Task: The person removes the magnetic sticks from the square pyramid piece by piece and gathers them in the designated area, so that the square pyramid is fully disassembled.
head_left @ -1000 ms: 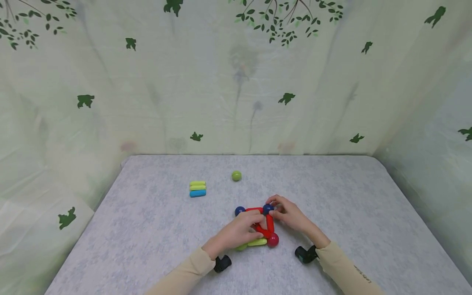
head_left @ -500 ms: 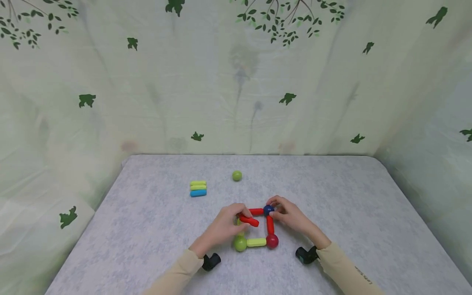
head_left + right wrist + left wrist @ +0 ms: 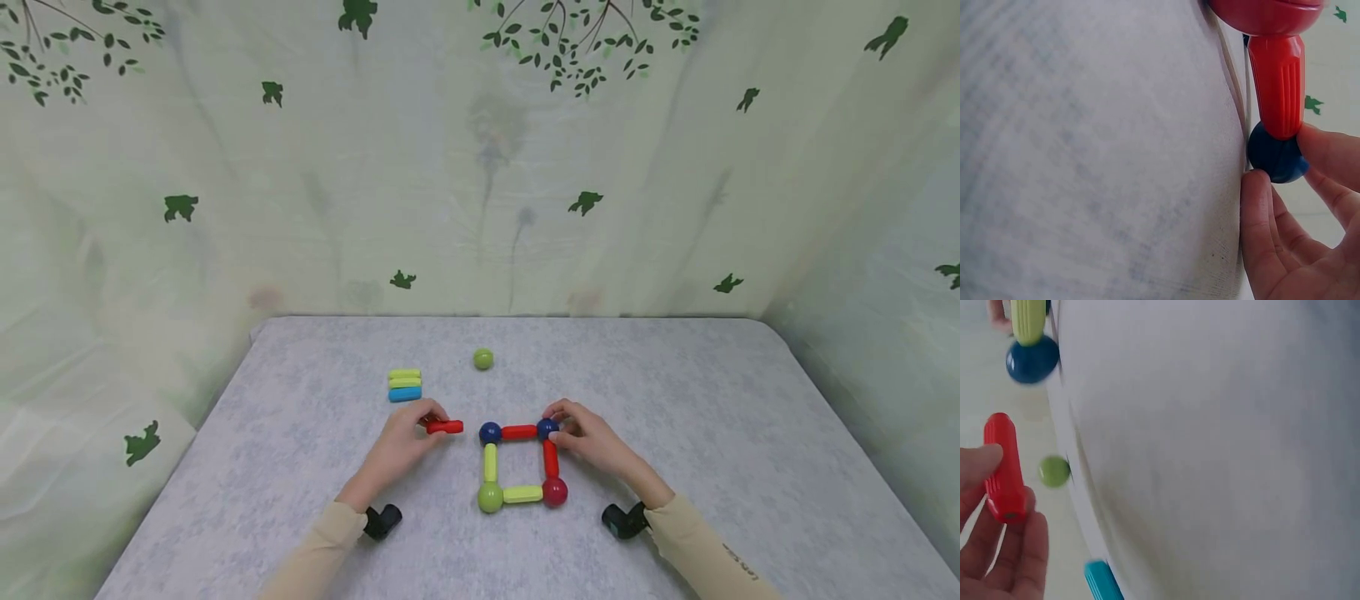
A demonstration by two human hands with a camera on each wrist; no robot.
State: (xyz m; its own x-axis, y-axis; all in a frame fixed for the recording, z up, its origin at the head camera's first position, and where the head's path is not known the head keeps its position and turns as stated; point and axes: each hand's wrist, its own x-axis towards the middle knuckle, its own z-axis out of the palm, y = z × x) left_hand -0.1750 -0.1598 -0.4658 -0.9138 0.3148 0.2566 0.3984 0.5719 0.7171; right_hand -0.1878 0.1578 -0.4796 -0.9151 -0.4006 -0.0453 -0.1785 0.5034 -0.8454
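My left hand [image 3: 401, 443] pinches a loose red rod [image 3: 1004, 465] between thumb and fingers, left of a square frame of rods and balls. Two red rods, two yellow-green rods, two blue balls, a green ball [image 3: 491, 497] and a dark red ball [image 3: 555, 492] make up that square. The far left blue ball [image 3: 490, 432] stands a short gap from the loose rod's tip. At the far right corner, my right hand [image 3: 592, 437] holds the other blue ball [image 3: 1275, 155] between thumb and fingers; a red rod [image 3: 1280, 87] joins it to the dark red ball.
Two yellow-green rods [image 3: 405, 374] and a blue rod [image 3: 405, 394] lie side by side behind my left hand. A lone green ball [image 3: 483, 358] sits farther back on the grey table [image 3: 675, 375]. A leaf-printed curtain [image 3: 450, 167] hangs behind the table.
My left hand has drawn the loose red rod out from over the square to its left, uncovering the left side. The right hand stays at its blue ball.
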